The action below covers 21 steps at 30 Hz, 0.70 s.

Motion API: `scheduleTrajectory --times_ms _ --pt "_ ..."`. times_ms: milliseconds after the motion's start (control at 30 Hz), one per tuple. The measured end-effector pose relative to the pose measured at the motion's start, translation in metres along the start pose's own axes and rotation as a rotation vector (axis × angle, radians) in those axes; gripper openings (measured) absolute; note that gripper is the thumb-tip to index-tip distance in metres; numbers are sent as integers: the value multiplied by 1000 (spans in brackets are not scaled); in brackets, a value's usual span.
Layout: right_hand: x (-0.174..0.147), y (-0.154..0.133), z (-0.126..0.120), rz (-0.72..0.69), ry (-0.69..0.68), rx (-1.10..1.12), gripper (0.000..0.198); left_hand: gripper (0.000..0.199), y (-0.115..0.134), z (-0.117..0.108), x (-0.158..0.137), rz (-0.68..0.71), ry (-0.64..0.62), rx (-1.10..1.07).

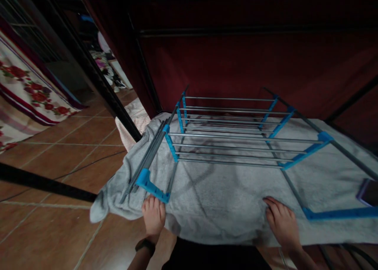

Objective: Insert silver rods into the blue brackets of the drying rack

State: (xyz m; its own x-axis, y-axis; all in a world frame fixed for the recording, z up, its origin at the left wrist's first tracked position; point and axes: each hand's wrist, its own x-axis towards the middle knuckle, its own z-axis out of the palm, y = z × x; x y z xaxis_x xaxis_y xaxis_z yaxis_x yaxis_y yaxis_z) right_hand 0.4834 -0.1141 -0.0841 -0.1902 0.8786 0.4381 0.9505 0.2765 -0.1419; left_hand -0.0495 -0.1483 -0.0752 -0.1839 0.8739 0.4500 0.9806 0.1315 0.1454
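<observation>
A drying rack (230, 136) with grey metal bars and bright blue plastic brackets lies on a grey blanket (218, 195). My left hand (153, 215) is at the blanket's near left edge, right beside the rack's blue corner bracket (152, 186). Its fingers are bent and pressed together, and what they hold, if anything, is hidden. My right hand (282, 222) rests on the blanket's near side, fingers reaching forward and slightly apart, left of another blue bracket (339, 213). A dark band (145, 245) circles my left wrist.
Dark red cloth (236, 69) hangs behind the rack, with black metal bars (100, 77) framing the bed-like surface. A dark purple-edged object, perhaps a phone (367, 192), lies at the right. Brown floor tiles (59, 159), a cable and a floral cloth (32, 84) are at the left.
</observation>
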Motion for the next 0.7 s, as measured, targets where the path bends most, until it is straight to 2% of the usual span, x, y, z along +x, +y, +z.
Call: scheduleTrajectory --times_ms 167,333,500,700 --pt "8 -2 -6 31 -11 102 35 32 3 -27 17 -3 -56 -65" --pt "28 -20 -2 -3 -20 170 35 35 -14 -49 59 -137 -17 -12" --pt "42 -42 15 -31 20 190 35 46 -20 -53 91 -240 -139 134" --pt "41 -45 22 -20 41 153 35 41 -15 -49 102 -279 -167 113"
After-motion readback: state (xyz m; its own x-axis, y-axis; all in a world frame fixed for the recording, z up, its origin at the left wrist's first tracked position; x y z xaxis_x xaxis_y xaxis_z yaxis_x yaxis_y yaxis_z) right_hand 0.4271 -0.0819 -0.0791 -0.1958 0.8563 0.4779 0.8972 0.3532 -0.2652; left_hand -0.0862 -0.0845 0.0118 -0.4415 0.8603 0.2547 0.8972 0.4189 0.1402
